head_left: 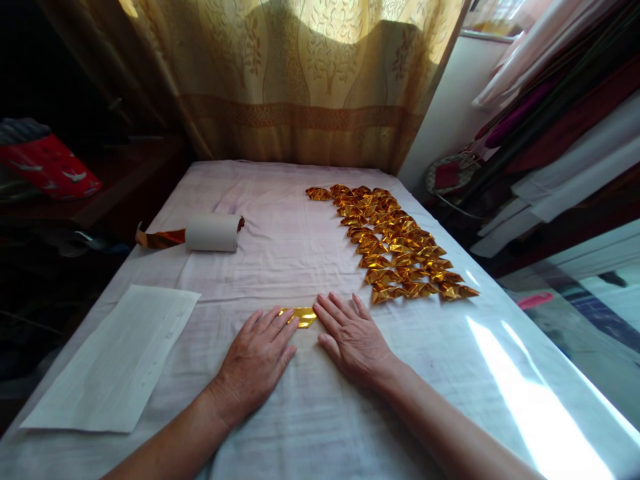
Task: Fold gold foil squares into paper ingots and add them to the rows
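Saw nearest the left hand [260, 353] and the right hand [353, 340], both palm down and flattened, fingers straight out rather than curled round anything. Found the gold strip [304, 316] just ahead of the palms, lying low and flat on the cloth-covered desk [265, 193], with its long axis crosswise, from left to right. Judged the left hand the nearer, with fingertips over the strip's left part, hiding that end. Placed the right hand's fingertips at the opposite end, touching or just beside it; could not tell which. Put the strip, then, forward and right of the left palm, forward and left of the right palm, bridging the gap between the two sets of fingers. Found nothing pinched or lifted in either hand; could not tell how firmly the left one pressed.

Noted, left of the left hand and well apart from it, a white sheet of paper [113, 363] lying slanted. Farther off on that side, spotted a pale roll [213, 233] on its side, with a shiny copper-coloured tail [163, 239] out of its left end. Beyond the right hand, saw folded gold pieces [400, 245] set closely in rows, stretching toward the far edge. Past the desk, made out a patterned curtain [300, 87] hanging.
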{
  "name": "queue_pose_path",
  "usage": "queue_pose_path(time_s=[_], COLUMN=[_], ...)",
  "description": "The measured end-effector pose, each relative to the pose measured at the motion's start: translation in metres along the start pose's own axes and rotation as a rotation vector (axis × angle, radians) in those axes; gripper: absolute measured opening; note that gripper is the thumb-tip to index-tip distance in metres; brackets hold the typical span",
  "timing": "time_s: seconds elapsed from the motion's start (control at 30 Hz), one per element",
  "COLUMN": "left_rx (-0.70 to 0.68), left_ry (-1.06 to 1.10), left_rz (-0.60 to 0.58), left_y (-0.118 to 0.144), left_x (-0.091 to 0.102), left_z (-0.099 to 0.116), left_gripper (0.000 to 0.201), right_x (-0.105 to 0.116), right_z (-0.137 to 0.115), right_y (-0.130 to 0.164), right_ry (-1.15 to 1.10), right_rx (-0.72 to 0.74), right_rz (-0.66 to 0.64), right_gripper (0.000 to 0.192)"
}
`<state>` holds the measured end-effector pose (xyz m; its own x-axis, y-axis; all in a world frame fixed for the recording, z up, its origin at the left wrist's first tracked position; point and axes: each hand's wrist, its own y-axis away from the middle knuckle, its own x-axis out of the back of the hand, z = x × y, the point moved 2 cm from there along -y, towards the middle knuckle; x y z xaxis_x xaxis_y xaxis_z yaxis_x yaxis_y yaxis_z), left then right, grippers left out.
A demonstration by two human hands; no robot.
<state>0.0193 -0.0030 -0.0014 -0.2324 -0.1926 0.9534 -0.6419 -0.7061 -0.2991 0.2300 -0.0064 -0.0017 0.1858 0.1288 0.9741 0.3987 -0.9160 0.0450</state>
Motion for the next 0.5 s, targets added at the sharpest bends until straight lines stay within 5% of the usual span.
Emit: queue_pose_path(time_s=[0.2,0.4,0.5], left_rx=[0.005,-0.020,-0.029], left_ry=[0.007,-0.023,-0.029], left_rz=[-0.013,0.012,0.025], left_y=[-0.001,-0.001,0.000], left_x=[0.000,-0.001,-0.001], left_z=[0.000,-0.001,-0.003], left_gripper=[0.039,0.039,0.040], right_x=[-0.002,-0.005,-0.005], right_z=[0.006,-0.018,-0.019], right_y=[0.005,0.006,0.004], right_ry=[0.089,0.033,-0.004], right_rx=[-0.129,0.187,0.168], right_rz=[0.096,0.058,0.016], right_gripper=[0.057,0.061,0.058])
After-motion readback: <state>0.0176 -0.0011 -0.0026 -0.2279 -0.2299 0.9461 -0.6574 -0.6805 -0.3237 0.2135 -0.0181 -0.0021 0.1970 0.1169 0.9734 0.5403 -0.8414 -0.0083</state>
